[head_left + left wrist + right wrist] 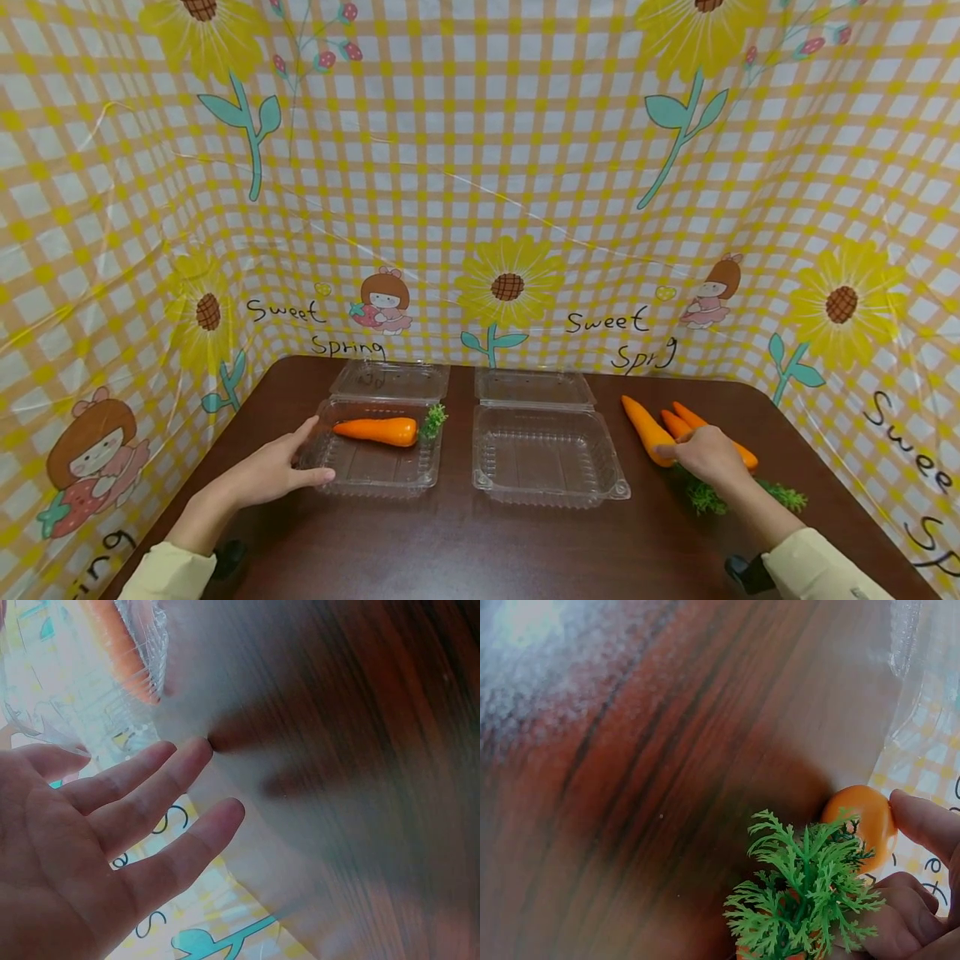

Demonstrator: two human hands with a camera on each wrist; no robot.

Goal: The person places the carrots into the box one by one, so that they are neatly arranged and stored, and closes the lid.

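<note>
My left hand (266, 471) is at the left side of the left clear plastic box (341, 471), fingers spread and holding nothing. In that open box lies an orange carrot (378, 431) with a green leafy top, pointed end to the left. On the right, my right hand (708, 454) pinches the thick end of a carrot (641, 423), its tip pointing away from me. The right wrist view shows the thumb against this carrot's rounded end (861, 825). Two more carrots (742, 454) lie beside it, partly hidden by the hand; green leaves (705, 492) show below.
Another clear plastic box (551, 492), lid folded back and nothing inside, stands right of the first. Both are on a dark brown wooden table (450, 542). A checked cloth (480, 167) with sunflowers hangs around the back and sides.
</note>
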